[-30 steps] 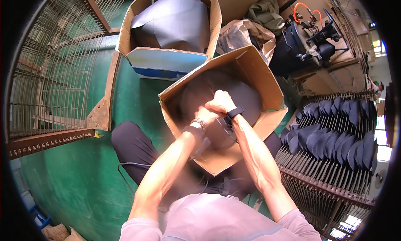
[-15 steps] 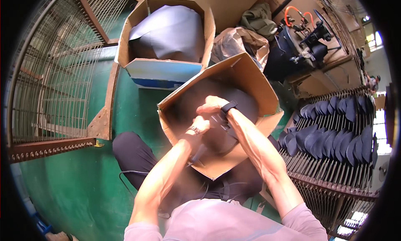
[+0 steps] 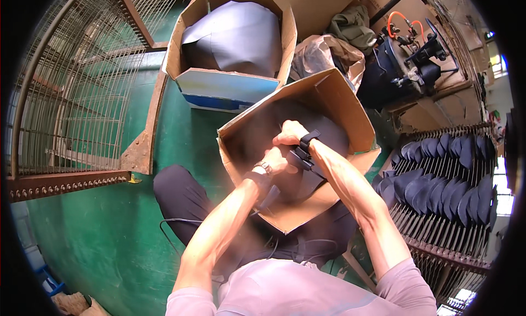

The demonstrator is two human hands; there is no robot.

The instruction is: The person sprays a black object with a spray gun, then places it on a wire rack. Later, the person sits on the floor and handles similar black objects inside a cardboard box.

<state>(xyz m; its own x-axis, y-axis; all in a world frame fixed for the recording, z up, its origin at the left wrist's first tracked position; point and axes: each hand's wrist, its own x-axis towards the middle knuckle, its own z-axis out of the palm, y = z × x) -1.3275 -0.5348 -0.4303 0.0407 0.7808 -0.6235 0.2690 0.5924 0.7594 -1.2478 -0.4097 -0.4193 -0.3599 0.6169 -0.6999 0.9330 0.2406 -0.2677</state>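
My left hand point(image 3: 278, 160) and my right hand point(image 3: 291, 132) are close together above an open cardboard box point(image 3: 342, 105) between my knees. Dark grey, smooth sheet-like material point(image 3: 329, 132) fills much of this box. The fingers of both hands are curled inward at one spot; whatever they pinch is too small or too hidden to name. A metal-banded watch point(image 3: 264, 167) sits on my left wrist. Around my right wrist is a black strap point(image 3: 309, 139), and a small black device point(image 3: 300, 157) shows beside it.
Behind stands a second cardboard box point(image 3: 230, 80) holding a grey sheet point(image 3: 235, 34). Right of it are a crumpled brown bag point(image 3: 339, 50), green cloth point(image 3: 353, 28) and a black tank point(image 3: 383, 78) with orange hose. A wire rack point(image 3: 82, 108) is left; another rack point(image 3: 444, 250) bears several dark curved pieces point(image 3: 427, 187).
The whole view has shifted slightly, so the boxes and racks appear farther right. Both hands stay together over the box, with the left hand turned a little and its fingers still curled.
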